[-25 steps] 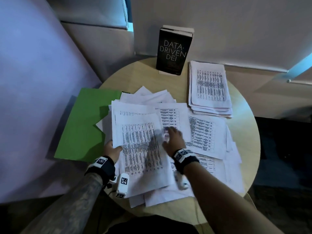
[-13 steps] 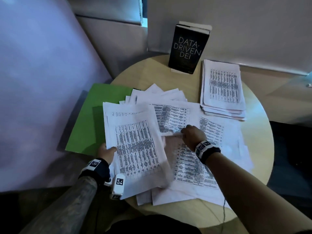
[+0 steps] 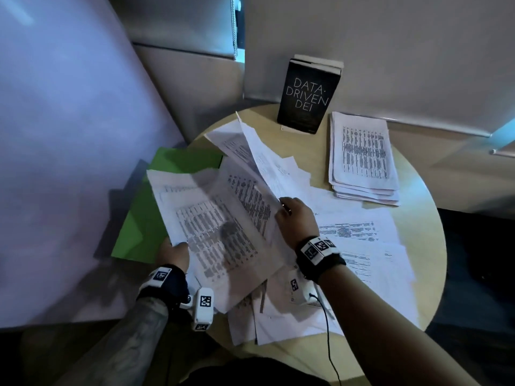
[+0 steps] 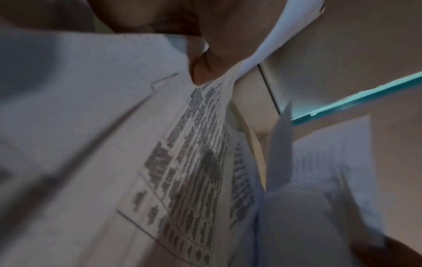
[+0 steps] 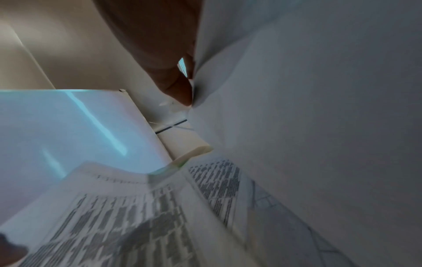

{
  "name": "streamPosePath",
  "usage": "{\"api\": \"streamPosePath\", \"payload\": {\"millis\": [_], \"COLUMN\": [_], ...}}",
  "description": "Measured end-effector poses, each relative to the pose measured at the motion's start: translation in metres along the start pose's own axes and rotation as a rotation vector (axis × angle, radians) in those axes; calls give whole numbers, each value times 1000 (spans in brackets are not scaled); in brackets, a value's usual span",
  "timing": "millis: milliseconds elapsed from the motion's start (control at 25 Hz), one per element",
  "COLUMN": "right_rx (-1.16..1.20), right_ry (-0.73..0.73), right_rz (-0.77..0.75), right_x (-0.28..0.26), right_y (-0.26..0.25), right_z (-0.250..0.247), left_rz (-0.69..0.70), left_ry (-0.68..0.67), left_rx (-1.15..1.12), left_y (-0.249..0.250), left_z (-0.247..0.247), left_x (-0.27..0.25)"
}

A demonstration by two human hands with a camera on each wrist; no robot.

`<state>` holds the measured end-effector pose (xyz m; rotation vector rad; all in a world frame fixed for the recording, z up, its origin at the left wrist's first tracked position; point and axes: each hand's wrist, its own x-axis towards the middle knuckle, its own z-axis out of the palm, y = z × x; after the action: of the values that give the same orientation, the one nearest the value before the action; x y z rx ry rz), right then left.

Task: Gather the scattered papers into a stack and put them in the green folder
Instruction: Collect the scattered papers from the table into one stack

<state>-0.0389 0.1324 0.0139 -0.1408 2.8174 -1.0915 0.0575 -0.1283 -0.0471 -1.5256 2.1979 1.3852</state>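
Head view. A round wooden table [image 3: 412, 246] filled the centre and right of the frame. The left hand [image 3: 172, 253], at lower centre-left, gripped the near left edge of a bundle of printed sheets [image 3: 220, 235], thumb on top; the bundle was raised off the table and tilted. In the left wrist view the thumb [image 4: 205, 72] pressed on the printed face of the bundle [image 4: 182, 162], with the other fingers hidden beneath.

The right hand [image 3: 296, 218], at centre, pinched the edge of several lifted sheets [image 3: 250, 154] that fanned toward the upper centre of the frame. The right wrist view showed a fingertip [image 5: 180, 92] pressed against the paper edge [image 5: 297, 108].

The green folder [image 3: 139, 229] lay at centre-left, overhanging the table's left edge and partly covered by the held bundle. More loose papers [image 3: 362, 246] lay spread flat across the table at centre-right and lower centre.

A separate stack of printed pages [image 3: 362, 160] rested at upper right, apart from the loose papers. A black book [image 3: 309, 98], titled "DATA-DRIVEN DEI", stood upright at upper centre, just left of that stack.
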Motion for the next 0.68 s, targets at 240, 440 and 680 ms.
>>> {"api": "streamPosePath", "payload": {"millis": [240, 440, 680], "right_rx": [-29, 43, -131], "right_ry": [-321, -643, -185], "right_rz": [41, -32, 339], "right_x": [-30, -63, -27], "right_y": [-32, -54, 5], "right_z": [61, 101, 58], "left_rz": [-61, -88, -149], "left_ry": [-278, -229, -179], "left_rx": [-286, -216, 8], "left_y": [10, 14, -2], "left_z": [29, 39, 9], "left_x": [-10, -13, 20]}}
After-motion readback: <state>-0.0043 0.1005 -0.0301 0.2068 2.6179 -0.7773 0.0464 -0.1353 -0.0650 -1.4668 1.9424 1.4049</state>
